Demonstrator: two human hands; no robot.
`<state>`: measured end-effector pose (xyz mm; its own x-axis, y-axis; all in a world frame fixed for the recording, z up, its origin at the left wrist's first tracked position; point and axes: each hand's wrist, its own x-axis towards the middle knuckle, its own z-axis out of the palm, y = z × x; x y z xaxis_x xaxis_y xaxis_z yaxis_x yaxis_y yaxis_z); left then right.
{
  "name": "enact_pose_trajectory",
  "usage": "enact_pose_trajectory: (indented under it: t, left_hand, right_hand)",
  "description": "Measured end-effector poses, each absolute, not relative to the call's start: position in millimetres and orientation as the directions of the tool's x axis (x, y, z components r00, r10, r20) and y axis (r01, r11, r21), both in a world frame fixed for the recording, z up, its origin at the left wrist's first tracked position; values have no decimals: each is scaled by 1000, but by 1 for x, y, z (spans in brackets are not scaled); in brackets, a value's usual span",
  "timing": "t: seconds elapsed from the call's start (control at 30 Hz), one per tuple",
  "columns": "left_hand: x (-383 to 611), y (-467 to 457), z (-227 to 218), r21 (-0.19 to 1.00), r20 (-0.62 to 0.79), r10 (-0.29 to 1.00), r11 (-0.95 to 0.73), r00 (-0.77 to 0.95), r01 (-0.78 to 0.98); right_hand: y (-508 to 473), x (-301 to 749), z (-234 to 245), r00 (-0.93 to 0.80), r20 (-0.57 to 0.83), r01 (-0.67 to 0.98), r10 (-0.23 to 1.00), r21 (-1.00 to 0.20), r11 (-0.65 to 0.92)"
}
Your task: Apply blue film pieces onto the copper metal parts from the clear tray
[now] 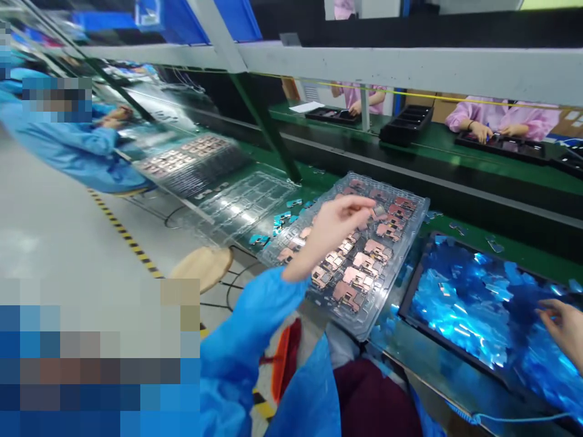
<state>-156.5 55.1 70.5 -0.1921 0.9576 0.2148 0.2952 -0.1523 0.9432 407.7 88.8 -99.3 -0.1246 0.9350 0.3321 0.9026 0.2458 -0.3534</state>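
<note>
A blue sleeve (255, 331) leads to the left hand (337, 227), above pinkish parts (357, 277) in a clear tray (362, 325) — fingers narrowed at a silvery piece (378, 211), grip unclear. The right hand (563, 328) bends its fingers above blue scraps (460, 309) — can't tell whether holding any.

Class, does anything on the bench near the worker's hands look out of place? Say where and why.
Yes: small blue pieces lie scattered at odd angles on the green bench beside the clear tray, whereas the pink boards in that tray sit in rows. A few loose pieces also lie beyond the black tray.
</note>
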Motion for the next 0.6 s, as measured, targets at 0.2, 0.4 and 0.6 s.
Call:
enact_pose_trajectory:
  t: [0.2, 0.4, 0.6]
  left_hand:
    - [-194, 193, 54, 740, 202, 979, -131, -32, 660]
    - [-204, 222, 31, 519, 9, 984, -155, 176, 841]
    - [-207, 228, 33, 451, 41, 974, -218, 223, 866]
  right_hand:
    - [86, 382, -52, -16, 280, 989, 960, -139, 57]
    - [104, 351, -5, -45, -193, 875, 980, -482, -54]
    - [176, 347, -11, 77, -86, 886, 993, -451, -108]
